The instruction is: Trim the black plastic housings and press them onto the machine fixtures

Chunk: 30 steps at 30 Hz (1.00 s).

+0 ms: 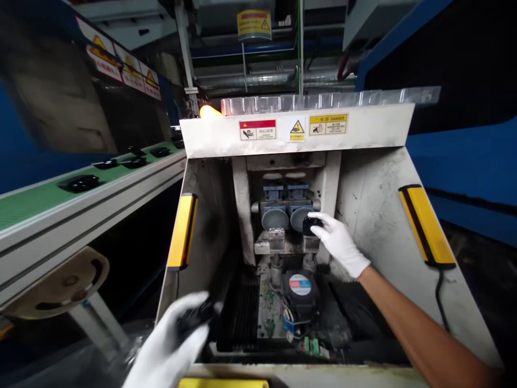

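Pinching black part (311,225) near round grey disc (297,220): white-gloved right hand (338,242)

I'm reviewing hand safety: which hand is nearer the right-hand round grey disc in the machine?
Right. The right hand holds a black part at the disc; whether they touch is unclear. The left hand is well apart from it, lower and to the left.

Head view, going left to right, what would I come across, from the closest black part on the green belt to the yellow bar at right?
Closest black part on the green belt, left gloved hand, red-topped warning label, yellow triangle label, right gloved hand, yellow bar.
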### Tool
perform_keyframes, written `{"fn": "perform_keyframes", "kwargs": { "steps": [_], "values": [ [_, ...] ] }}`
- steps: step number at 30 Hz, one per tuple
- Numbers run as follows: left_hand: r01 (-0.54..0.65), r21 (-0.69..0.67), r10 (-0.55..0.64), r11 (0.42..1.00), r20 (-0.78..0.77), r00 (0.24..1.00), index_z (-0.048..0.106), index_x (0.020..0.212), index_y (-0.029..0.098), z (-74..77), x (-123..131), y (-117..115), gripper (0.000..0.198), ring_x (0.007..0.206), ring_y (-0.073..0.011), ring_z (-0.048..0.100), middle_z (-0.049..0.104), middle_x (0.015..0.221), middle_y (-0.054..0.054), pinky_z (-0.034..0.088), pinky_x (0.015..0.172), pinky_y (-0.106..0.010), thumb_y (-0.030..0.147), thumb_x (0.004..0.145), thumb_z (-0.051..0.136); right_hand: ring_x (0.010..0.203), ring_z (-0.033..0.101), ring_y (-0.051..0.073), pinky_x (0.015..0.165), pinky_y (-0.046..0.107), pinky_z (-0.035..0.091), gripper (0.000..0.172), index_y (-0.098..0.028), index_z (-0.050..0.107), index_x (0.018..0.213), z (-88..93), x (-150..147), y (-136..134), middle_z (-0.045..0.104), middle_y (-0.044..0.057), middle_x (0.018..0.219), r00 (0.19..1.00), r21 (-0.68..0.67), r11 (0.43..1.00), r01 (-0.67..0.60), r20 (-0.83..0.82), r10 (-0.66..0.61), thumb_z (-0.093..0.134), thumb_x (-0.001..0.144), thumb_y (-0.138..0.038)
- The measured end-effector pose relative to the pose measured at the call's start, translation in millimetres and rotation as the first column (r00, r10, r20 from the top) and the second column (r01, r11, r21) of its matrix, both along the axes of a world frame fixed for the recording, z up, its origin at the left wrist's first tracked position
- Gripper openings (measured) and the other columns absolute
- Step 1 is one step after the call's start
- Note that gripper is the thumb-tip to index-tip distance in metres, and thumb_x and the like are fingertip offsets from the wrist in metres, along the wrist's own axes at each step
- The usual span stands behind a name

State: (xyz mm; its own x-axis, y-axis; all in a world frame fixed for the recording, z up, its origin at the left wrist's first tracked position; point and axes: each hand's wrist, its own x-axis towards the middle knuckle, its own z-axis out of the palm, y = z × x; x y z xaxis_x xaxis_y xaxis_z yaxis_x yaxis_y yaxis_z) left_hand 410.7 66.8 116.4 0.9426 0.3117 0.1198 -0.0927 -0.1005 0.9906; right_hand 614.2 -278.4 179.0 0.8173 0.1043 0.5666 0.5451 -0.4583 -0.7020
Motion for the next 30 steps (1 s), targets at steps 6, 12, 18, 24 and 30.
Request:
{"fn": "perform_keyframes", "kwargs": {
  "steps": [6,12,18,24,30],
  "values": [
    [0.359,-0.047,-0.330,0.932,0.297,0.896,0.065,0.108,0.015,65.9,148.9,-76.7,0.035,0.102,-0.0230,0.064,0.070,0.107,-0.007,0.050,0.094,-0.038,0.020,0.074,0.073,0.116,0.058,0.019,0.108,0.048,0.043,0.037,-0.015,0.059,0.121,1.6,-1.8,0.0,0.060,0.007,0.123,0.998,-0.034,0.999,0.013,-0.055,-0.015,0.065,0.087,-0.026],
    [0.465,-0.026,-0.422,0.885,0.377,0.824,0.064,0.103,0.012,63.7,208.3,-111.8,0.024,0.101,-0.0217,0.064,0.067,0.109,-0.008,0.050,0.093,-0.045,0.018,0.081,0.071,0.120,0.055,0.019,0.112,0.048,0.039,0.035,-0.014,0.060,0.119,6.7,-2.8,1.5,0.059,0.007,0.126,0.999,-0.025,1.000,0.007,-0.054,-0.008,0.066,0.086,-0.024],
    [0.492,0.049,-0.470,0.869,0.385,0.794,0.066,0.102,0.011,62.3,211.3,-110.5,0.024,0.102,-0.0219,0.064,0.067,0.108,-0.009,0.050,0.095,-0.045,0.021,0.081,0.072,0.120,0.056,0.019,0.112,0.048,0.038,0.034,-0.014,0.060,0.119,5.6,-2.1,2.6,0.059,0.007,0.126,0.999,-0.034,0.999,0.006,-0.051,-0.008,0.065,0.087,-0.024],
    [0.420,0.063,-0.406,0.905,0.415,0.814,0.065,0.102,0.012,52.8,213.5,-115.8,0.022,0.106,-0.0228,0.062,0.067,0.109,-0.008,0.047,0.097,-0.048,0.025,0.084,0.069,0.120,0.055,0.017,0.110,0.044,0.041,0.034,-0.015,0.057,0.122,14.0,-11.7,1.4,0.059,0.007,0.127,0.998,-0.169,0.984,0.060,-0.022,-0.065,0.058,0.092,-0.031],
    [0.392,0.092,-0.398,0.915,0.353,0.847,0.065,0.105,0.012,53.7,205.8,-115.2,0.027,0.105,-0.0222,0.063,0.068,0.110,-0.009,0.047,0.097,-0.046,0.030,0.085,0.069,0.082,0.063,0.013,0.091,0.035,0.048,0.054,-0.011,0.065,0.083,79.5,4.0,25.8,0.066,0.003,0.080,0.977,-0.580,0.814,0.013,-0.167,-0.134,0.041,0.095,-0.058]
  ]
}}
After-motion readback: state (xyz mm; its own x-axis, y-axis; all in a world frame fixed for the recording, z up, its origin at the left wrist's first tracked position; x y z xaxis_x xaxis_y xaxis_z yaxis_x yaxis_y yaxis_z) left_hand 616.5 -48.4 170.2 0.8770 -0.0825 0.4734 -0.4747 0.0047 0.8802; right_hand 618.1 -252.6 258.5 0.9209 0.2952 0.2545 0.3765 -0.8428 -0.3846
